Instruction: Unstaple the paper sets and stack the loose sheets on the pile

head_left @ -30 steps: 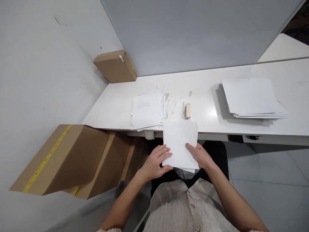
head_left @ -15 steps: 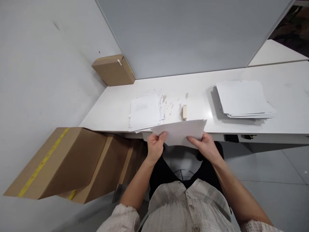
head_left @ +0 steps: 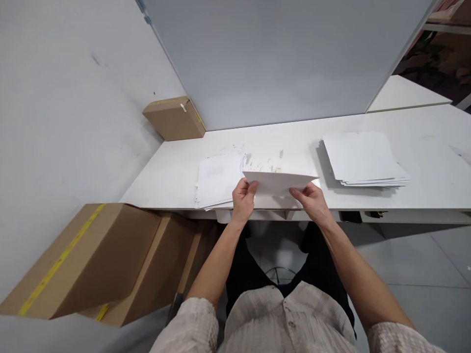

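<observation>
Both my hands hold a thin set of white paper sheets (head_left: 277,182) nearly flat over the front of the white desk (head_left: 176,171). My left hand (head_left: 243,197) pinches the near left corner, and my right hand (head_left: 311,200) grips the near right edge. The sheets hide most of a small cream stapler (head_left: 278,169) behind them. A messy pile of white papers (head_left: 217,179) lies just left of my left hand. Small paper scraps (head_left: 257,159) are scattered beyond the held sheets.
A larger stack of white sheets (head_left: 362,159) lies on the desk to the right. A brown cardboard box (head_left: 174,117) sits at the desk's back left corner against a grey partition. Large cardboard boxes (head_left: 91,255) stand on the floor at the left.
My hands have lifted the sheets from my lap up and forward over the desk edge, tilting them from flat-facing to nearly edge-on. They now cover the stapler.
</observation>
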`<state>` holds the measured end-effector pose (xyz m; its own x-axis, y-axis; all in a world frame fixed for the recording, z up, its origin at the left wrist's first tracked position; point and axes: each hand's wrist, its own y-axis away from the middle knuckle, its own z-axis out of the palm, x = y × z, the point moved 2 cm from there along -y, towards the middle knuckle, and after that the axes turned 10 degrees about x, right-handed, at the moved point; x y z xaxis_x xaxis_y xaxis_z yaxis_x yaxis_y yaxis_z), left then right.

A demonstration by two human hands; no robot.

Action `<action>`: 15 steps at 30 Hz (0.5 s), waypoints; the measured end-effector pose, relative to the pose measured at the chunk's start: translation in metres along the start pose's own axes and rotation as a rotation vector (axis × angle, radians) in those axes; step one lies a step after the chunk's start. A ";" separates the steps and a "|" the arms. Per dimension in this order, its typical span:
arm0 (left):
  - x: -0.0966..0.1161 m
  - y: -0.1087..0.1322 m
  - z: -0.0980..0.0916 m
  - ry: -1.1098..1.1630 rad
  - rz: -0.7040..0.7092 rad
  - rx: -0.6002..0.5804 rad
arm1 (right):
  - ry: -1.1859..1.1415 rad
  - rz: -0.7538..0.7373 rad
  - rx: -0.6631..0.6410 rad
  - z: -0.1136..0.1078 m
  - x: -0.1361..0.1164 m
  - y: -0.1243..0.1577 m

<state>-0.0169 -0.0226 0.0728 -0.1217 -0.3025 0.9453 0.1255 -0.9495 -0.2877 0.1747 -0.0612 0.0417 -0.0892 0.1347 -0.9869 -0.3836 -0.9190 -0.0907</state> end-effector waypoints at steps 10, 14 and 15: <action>0.001 -0.002 0.000 -0.074 -0.017 0.033 | 0.014 0.011 -0.045 0.003 -0.004 0.001; 0.006 0.012 -0.002 -0.021 -0.137 0.016 | 0.119 0.024 -0.075 -0.010 -0.015 0.020; 0.004 0.018 -0.004 -0.008 -0.191 -0.010 | 0.145 0.054 -0.079 -0.015 -0.014 0.029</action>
<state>-0.0186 -0.0416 0.0712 -0.1349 -0.1163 0.9840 0.0913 -0.9903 -0.1045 0.1783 -0.0949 0.0506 0.0282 0.0350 -0.9990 -0.3078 -0.9505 -0.0420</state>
